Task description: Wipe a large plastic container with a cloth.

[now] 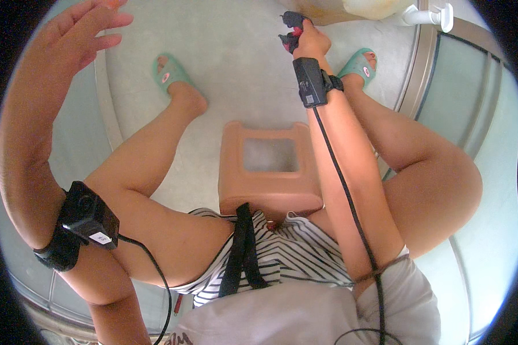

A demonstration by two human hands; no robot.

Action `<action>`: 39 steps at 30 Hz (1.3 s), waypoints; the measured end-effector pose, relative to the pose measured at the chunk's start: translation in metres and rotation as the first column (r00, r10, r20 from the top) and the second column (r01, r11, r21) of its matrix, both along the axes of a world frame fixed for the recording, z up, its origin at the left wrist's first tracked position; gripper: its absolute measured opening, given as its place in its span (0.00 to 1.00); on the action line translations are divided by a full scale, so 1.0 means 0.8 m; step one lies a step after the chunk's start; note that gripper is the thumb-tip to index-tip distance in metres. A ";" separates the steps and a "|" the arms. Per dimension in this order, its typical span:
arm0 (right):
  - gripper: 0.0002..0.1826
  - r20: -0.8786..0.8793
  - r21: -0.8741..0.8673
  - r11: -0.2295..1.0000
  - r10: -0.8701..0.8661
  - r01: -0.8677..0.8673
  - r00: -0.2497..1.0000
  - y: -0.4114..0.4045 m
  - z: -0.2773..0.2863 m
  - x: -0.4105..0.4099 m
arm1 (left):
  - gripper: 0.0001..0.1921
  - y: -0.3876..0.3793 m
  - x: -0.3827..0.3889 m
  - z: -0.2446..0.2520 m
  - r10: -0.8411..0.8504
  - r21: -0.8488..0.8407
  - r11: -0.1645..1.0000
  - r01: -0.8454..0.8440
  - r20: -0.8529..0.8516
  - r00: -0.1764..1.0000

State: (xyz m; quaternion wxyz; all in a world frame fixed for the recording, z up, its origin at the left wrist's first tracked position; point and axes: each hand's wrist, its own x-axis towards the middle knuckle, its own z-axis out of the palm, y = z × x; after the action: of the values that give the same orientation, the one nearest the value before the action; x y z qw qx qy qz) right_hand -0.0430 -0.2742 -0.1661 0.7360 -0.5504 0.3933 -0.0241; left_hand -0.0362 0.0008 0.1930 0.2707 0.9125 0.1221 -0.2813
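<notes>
My right hand (314, 42) is closed on a small crumpled black and red cloth item (292, 31) above the floor, its black ends sticking out on the left. My left hand (80, 36) is raised at the upper left, several fingers spread towards the right. An orange-red spot shows by its fingertips at the picture's top edge; whether it is a held thing is unclear. A black device is strapped to my right wrist (313, 82), and another to my left arm (88, 215), each with a black cable.
A brown plastic stool (270, 187) with a rectangular opening stands between my legs. Green slippers (172, 73) are on my feet on the grey floor. At the top right are a cream-coloured rounded object (349, 10) and a white plastic fitting (429, 18), near a metal-framed panel (429, 69).
</notes>
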 end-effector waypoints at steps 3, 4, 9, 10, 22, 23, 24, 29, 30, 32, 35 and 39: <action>0.26 -0.808 -0.350 -0.082 0.531 -0.933 0.256 -0.032 -0.003 0.005 | 0.25 0.011 0.006 -0.021 0.030 -0.032 0.999 -0.031 -0.043 0.999; 0.29 -0.814 -0.332 -0.125 0.538 -0.935 0.217 -0.029 -0.014 0.001 | 0.25 0.013 0.005 -0.020 0.043 -0.013 0.999 -0.044 -0.067 0.997; 0.34 -0.783 -0.408 -0.185 0.575 -0.894 0.239 -0.014 -0.046 0.006 | 0.25 0.021 -0.004 -0.010 0.081 0.042 0.996 -0.079 -0.054 0.995; 0.35 -0.783 -0.462 -0.227 0.559 -0.857 0.274 -0.020 -0.049 0.011 | 0.25 0.024 -0.004 -0.014 0.093 0.028 0.995 -0.092 -0.055 0.994; 0.14 -0.341 -0.312 0.947 -0.187 0.077 0.921 0.011 -0.049 0.016 | 0.28 0.084 -0.001 -0.048 0.204 0.064 0.978 -0.197 -0.157 0.966; 0.12 -0.289 -0.363 0.930 -0.176 0.062 0.941 0.002 -0.053 0.016 | 0.28 0.081 0.000 -0.051 0.221 0.103 0.974 -0.203 -0.199 0.955; 0.11 -0.249 -0.398 0.916 -0.153 0.043 0.956 0.007 -0.056 0.012 | 0.30 0.072 -0.012 -0.043 0.136 0.026 0.991 -0.133 -0.140 0.981; 0.15 -0.282 -0.069 0.996 -0.067 0.049 0.957 -0.002 -0.085 0.001 | 0.36 0.144 -0.012 -0.050 0.171 -0.005 0.984 -0.175 -0.183 0.968; 0.17 -0.137 -0.485 0.730 0.480 -0.482 0.866 -0.087 -0.118 0.020 | 0.36 0.145 -0.003 -0.074 0.145 -0.055 0.986 -0.157 -0.182 0.973; 0.18 -0.489 -0.461 0.159 0.775 -0.873 0.400 -0.055 -0.130 0.008 | 0.35 0.155 -0.018 -0.069 0.165 0.041 0.986 -0.160 -0.233 0.958; 0.15 -0.285 -0.473 0.075 0.930 -0.878 0.233 -0.195 -0.184 0.044 | 0.34 0.069 -0.031 -0.165 0.034 -0.070 0.996 -0.055 -0.272 0.962; 0.13 -0.217 -0.229 0.439 0.847 -0.869 0.486 -0.130 -0.178 -0.008 | 0.33 -0.040 -0.106 -0.335 -0.184 0.033 0.974 0.222 -0.452 0.873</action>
State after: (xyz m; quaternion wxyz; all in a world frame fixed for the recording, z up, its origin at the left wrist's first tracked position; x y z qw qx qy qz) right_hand -0.0497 -0.3782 -0.3085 0.5364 -0.7812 0.0770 0.3099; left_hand -0.1213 -0.0312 -0.0753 0.1660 0.8418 0.0961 -0.5046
